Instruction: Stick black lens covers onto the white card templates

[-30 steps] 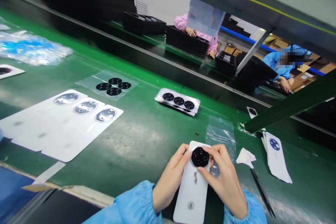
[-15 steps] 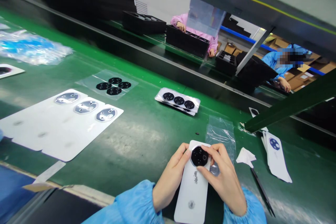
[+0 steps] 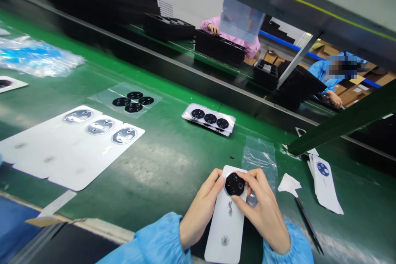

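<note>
A white phone back cover [image 3: 223, 225] with dark lettering is held upright toward me near the table's front edge. My left hand [image 3: 202, 202] grips its upper left edge, the thumb beside the camera area. Over that area lies a black octagonal camera lens cover [image 3: 234, 184]. My right hand [image 3: 260, 202] pinches this lens cover between thumb and fingers at its right side, against the phone back. Whether the lens cover sits fully flat, I cannot tell. Behind my right hand a clear plastic bag [image 3: 260, 156] lies on the green table [image 3: 161, 202].
White phone backs [image 3: 74, 148] lie joined at left. Black lens covers [image 3: 134, 95] rest on clear film; a stack of lens trays [image 3: 188, 111] is behind. At right are a tissue [image 3: 289, 184], black tweezers [image 3: 309, 225], more phone backs [image 3: 328, 187] and a slanting green post [image 3: 340, 119]. Co-workers sit beyond.
My hands, the phone back and the lens cover stay almost in place. Across the line, the pink-sleeved co-worker's lower arm has shifted behind the black box.
</note>
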`<state>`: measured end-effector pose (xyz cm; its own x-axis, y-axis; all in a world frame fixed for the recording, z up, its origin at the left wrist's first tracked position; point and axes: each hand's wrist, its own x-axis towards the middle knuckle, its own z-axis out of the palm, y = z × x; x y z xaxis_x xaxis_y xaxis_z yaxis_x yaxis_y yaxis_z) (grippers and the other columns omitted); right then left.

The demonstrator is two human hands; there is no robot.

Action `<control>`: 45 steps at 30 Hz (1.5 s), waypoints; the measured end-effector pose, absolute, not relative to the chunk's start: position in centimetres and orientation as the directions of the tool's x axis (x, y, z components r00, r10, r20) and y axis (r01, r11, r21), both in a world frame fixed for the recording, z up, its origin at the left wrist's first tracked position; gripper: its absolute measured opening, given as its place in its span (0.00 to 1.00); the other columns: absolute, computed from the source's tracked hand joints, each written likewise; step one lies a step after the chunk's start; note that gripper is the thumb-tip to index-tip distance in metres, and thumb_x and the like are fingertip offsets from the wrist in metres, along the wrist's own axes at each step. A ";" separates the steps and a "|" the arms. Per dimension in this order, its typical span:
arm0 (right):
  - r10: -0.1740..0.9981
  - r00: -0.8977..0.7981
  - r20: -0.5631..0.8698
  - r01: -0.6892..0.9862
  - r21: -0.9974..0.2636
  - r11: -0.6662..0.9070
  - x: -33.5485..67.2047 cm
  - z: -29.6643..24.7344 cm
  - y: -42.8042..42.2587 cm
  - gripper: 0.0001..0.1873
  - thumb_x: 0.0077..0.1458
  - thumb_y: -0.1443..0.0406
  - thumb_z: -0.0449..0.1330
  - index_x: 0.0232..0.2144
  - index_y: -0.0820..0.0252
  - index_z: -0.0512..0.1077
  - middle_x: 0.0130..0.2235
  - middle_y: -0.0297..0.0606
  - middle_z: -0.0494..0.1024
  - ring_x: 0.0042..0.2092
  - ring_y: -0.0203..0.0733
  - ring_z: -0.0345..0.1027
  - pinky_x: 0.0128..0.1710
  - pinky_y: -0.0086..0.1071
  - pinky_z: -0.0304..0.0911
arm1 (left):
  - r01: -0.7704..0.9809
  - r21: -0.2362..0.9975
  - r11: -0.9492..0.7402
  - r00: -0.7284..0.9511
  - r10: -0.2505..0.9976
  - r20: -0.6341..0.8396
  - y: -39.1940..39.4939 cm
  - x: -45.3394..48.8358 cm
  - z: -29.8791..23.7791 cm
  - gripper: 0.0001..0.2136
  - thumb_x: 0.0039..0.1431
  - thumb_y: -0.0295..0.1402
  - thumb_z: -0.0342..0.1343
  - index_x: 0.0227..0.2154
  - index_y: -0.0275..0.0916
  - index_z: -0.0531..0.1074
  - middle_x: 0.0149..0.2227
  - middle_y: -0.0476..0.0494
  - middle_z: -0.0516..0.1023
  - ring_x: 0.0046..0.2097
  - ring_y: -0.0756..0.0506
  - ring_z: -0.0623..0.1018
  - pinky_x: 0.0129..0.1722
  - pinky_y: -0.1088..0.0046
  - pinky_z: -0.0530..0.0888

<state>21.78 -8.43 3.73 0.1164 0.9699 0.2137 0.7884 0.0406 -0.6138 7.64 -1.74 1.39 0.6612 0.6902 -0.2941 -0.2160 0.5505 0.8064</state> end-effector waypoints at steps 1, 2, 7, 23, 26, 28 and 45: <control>0.970 0.119 0.210 0.790 -0.612 0.035 21.7 3.7 -8.4 0.22 0.52 0.73 0.59 0.50 0.58 0.64 0.39 0.37 0.61 0.35 0.39 0.61 0.38 0.35 0.64 | -0.218 0.808 0.548 0.658 0.694 -0.293 -1.7 7.7 1.4 0.13 0.58 0.46 0.51 0.36 0.40 0.66 0.32 0.50 0.71 0.31 0.50 0.69 0.29 0.77 0.66; 0.971 0.122 0.204 0.791 -0.611 0.028 21.7 3.7 -8.5 0.22 0.52 0.73 0.59 0.50 0.58 0.64 0.39 0.37 0.61 0.36 0.40 0.62 0.38 0.35 0.64 | -0.217 0.808 0.549 0.656 0.694 -0.296 -1.7 7.7 1.5 0.14 0.58 0.46 0.52 0.36 0.40 0.66 0.31 0.50 0.71 0.30 0.51 0.69 0.28 0.78 0.66; 0.972 0.130 0.197 0.806 -0.592 0.012 21.5 3.5 -8.5 0.23 0.52 0.73 0.58 0.51 0.57 0.64 0.40 0.38 0.61 0.38 0.41 0.63 0.40 0.37 0.65 | -0.192 0.785 0.589 0.675 0.660 -0.330 -1.6 7.8 1.5 0.17 0.53 0.49 0.55 0.35 0.41 0.62 0.25 0.53 0.70 0.22 0.53 0.67 0.22 0.78 0.65; 0.931 0.189 0.313 0.855 -0.518 0.001 20.7 2.7 -8.8 0.26 0.55 0.67 0.59 0.55 0.54 0.59 0.41 0.39 0.68 0.42 0.44 0.66 0.38 0.37 0.69 | -0.229 0.802 0.551 0.659 0.694 -0.289 -1.6 7.9 1.4 0.16 0.56 0.47 0.54 0.35 0.41 0.61 0.25 0.53 0.72 0.21 0.53 0.70 0.20 0.80 0.66; 0.906 0.186 0.381 0.870 -0.493 0.029 20.5 2.5 -9.1 0.23 0.58 0.65 0.57 0.55 0.55 0.60 0.43 0.41 0.70 0.44 0.45 0.67 0.40 0.39 0.68 | -0.249 0.803 0.542 0.643 0.712 -0.281 -1.5 7.9 1.4 0.15 0.55 0.47 0.55 0.35 0.40 0.61 0.25 0.53 0.72 0.21 0.53 0.69 0.21 0.79 0.67; 0.892 0.187 0.411 0.870 -0.491 0.044 20.4 2.3 -9.2 0.21 0.59 0.64 0.56 0.55 0.55 0.60 0.44 0.42 0.71 0.45 0.46 0.67 0.41 0.39 0.68 | -0.262 0.801 0.538 0.634 0.722 -0.277 -1.5 7.9 1.4 0.15 0.55 0.46 0.55 0.34 0.40 0.62 0.25 0.53 0.71 0.21 0.53 0.69 0.21 0.79 0.68; 0.827 0.192 0.529 0.903 -0.425 0.062 20.0 2.0 -9.3 0.14 0.61 0.65 0.54 0.49 0.58 0.65 0.39 0.42 0.76 0.39 0.43 0.70 0.35 0.37 0.68 | -0.249 0.805 0.539 0.632 0.720 -0.286 -1.6 7.8 1.2 0.14 0.57 0.47 0.53 0.35 0.41 0.61 0.24 0.53 0.73 0.22 0.52 0.70 0.22 0.79 0.67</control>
<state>20.01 -9.29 1.96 0.1918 0.8266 0.5292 0.9032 0.0623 -0.4247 7.79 -1.56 1.23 0.6324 0.7197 -0.2864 -0.2487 0.5389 0.8048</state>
